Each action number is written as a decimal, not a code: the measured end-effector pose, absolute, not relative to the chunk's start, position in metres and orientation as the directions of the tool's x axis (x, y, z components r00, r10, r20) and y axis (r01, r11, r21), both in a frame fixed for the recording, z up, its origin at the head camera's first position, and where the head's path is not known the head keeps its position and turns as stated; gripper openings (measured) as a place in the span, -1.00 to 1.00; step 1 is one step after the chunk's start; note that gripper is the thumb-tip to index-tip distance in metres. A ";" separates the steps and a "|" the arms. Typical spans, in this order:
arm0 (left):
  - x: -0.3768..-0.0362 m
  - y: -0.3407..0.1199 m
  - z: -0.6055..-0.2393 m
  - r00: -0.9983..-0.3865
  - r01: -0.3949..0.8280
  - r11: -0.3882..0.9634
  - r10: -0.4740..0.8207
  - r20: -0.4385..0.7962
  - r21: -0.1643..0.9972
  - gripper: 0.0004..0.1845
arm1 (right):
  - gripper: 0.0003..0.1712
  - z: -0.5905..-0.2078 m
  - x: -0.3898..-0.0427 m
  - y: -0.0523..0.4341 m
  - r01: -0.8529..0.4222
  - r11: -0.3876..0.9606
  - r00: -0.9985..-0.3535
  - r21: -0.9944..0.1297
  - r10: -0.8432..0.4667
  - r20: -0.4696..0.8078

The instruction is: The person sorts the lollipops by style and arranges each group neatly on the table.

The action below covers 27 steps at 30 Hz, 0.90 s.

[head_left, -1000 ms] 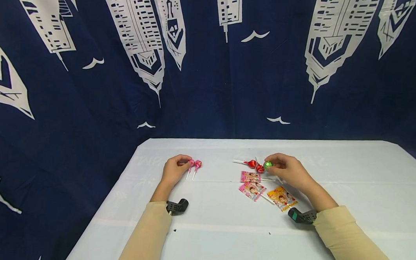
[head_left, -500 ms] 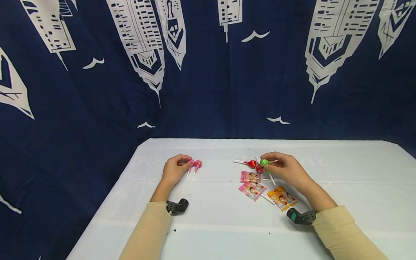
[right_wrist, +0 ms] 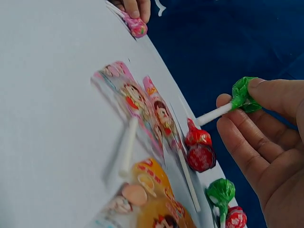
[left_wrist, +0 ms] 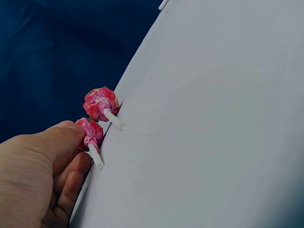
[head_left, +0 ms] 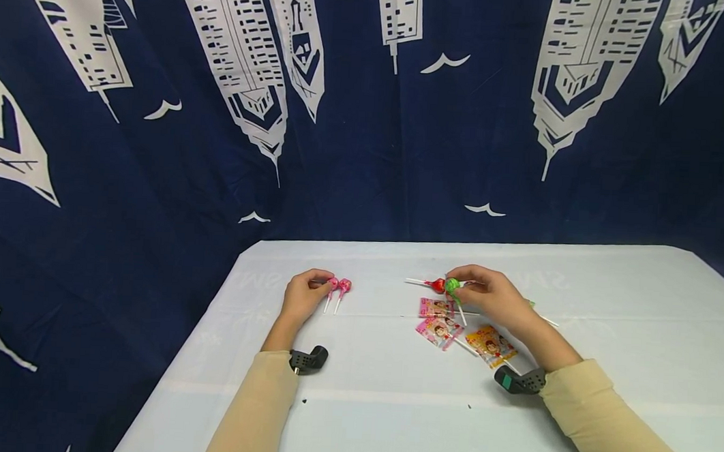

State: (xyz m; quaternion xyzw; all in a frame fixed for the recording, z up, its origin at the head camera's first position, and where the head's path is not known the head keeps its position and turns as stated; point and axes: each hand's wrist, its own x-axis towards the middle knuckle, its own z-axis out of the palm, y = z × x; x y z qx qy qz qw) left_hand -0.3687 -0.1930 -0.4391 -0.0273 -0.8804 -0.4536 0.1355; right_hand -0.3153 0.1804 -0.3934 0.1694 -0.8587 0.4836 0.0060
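Note:
On the left of the table, my left hand [head_left: 305,295] pinches the wrapped head of a pink lollipop [left_wrist: 90,132] between thumb and fingers. A second pink lollipop [left_wrist: 101,103] lies right beside it, both white sticks pointing toward me. My right hand [head_left: 490,294] holds a green lollipop [right_wrist: 243,94] by its head, thumb on top, its stick sticking out. In the head view that lollipop is in front of the red lollipops and hides part of them. The right wrist view shows a red lollipop [right_wrist: 197,136] and a darker red one [right_wrist: 201,158] just below the green one's stick.
Two flat pink-wrapped lollipops [head_left: 438,331] and a yellow-wrapped one [head_left: 491,345] lie in front of my right hand. Another green lollipop [right_wrist: 221,192] and a red one [right_wrist: 236,217] lie near my right wrist. A dark blue printed curtain [head_left: 352,171] hangs behind the white table [head_left: 382,418].
My right hand has moved left with the green lollipop, whose stick has swung to point toward me. Another green lollipop now shows partly behind the right forearm. My left hand stays still.

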 end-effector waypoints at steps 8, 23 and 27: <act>-0.371 -0.194 -0.440 -0.963 0.169 0.582 -0.075 0.259 0.795 -0.82 | -0.59 -0.390 -0.308 0.165 -0.330 0.360 -0.912 -0.873 -0.361 0.196; -0.371 -0.193 -0.441 -0.958 0.177 0.597 -0.077 0.275 0.783 -0.82 | -0.68 -0.388 -0.303 0.139 -0.365 0.310 -0.887 -0.878 -0.402 0.227; -0.371 -0.193 -0.441 -0.958 0.180 0.595 -0.074 0.276 0.783 -0.82 | -0.67 -0.385 -0.306 0.131 -0.348 0.342 -0.897 -0.873 -0.393 0.204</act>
